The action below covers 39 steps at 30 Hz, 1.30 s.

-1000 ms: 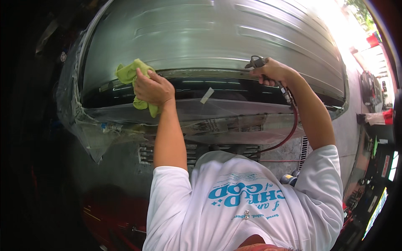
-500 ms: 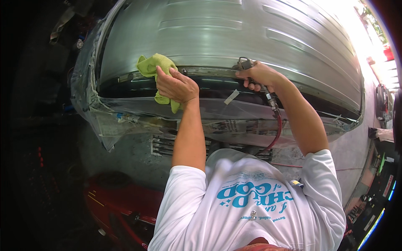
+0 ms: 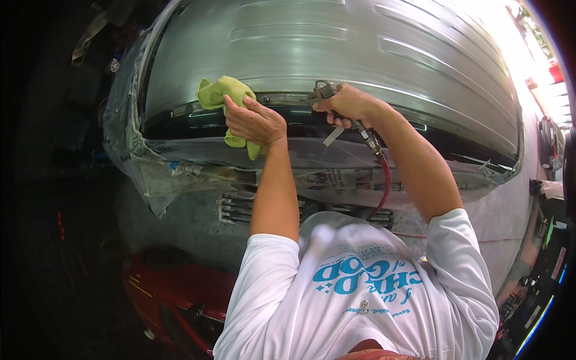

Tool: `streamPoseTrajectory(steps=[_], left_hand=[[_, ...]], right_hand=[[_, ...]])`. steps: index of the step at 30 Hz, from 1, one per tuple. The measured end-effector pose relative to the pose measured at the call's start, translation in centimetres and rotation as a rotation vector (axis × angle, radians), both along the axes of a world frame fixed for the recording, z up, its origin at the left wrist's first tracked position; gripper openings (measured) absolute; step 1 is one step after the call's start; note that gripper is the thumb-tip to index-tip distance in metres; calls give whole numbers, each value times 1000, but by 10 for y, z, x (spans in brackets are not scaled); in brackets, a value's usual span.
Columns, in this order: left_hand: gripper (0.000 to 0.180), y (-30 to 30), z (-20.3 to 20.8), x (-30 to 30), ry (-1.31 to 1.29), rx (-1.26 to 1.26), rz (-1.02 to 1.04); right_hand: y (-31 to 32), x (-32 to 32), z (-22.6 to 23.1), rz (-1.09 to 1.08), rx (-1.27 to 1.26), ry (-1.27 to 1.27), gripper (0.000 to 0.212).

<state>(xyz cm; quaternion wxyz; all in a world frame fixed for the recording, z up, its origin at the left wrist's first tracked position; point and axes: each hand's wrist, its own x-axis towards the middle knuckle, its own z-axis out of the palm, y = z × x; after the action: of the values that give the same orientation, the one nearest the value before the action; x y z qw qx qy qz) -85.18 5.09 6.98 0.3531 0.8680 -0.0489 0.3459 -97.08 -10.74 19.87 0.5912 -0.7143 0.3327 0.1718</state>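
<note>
The left hand [image 3: 257, 125] has its fingers on a bunched lime-green cloth [image 3: 229, 92], at the near edge of the ribbed metal car roof [image 3: 294, 57]. To its right, the right hand [image 3: 355, 107] has its fingers curled around an air gun [image 3: 326, 90] over the same edge; a red hose [image 3: 383, 186] runs from its fitting toward the near side. Clear plastic sheeting [image 3: 288, 157] covers the part nearer than the dark glass [image 3: 300, 125]. A red car [image 3: 174, 282] stands near left.

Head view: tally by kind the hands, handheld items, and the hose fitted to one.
Bare left hand and bare right hand: 2
Lime-green fabric cloth: 1
Dark metallic hand tool: 1
Red flexible hose: 1
Total: 5
</note>
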Motion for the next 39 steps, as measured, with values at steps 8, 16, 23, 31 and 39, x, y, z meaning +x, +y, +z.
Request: streamPoseTrajectory(steps=[8,16,23,31,39], left_hand=[[52,-1,0,-1,-5,17,7],[52,-1,-2,2,-27,26,20],[55,-2,2,1,9,36,12],[55,2,4,0,60,37,27],[54,0,-6,9,14,85,64]], right_hand=[[-56,-75,18,14,-224,145,30],[-99,-125,27,-80,-299,288,28],[-94,-133,34,-13,-420,318,33],[-81,-160,37,-47,-725,248,42],[-19,-129,30,-51,-548,116,36]])
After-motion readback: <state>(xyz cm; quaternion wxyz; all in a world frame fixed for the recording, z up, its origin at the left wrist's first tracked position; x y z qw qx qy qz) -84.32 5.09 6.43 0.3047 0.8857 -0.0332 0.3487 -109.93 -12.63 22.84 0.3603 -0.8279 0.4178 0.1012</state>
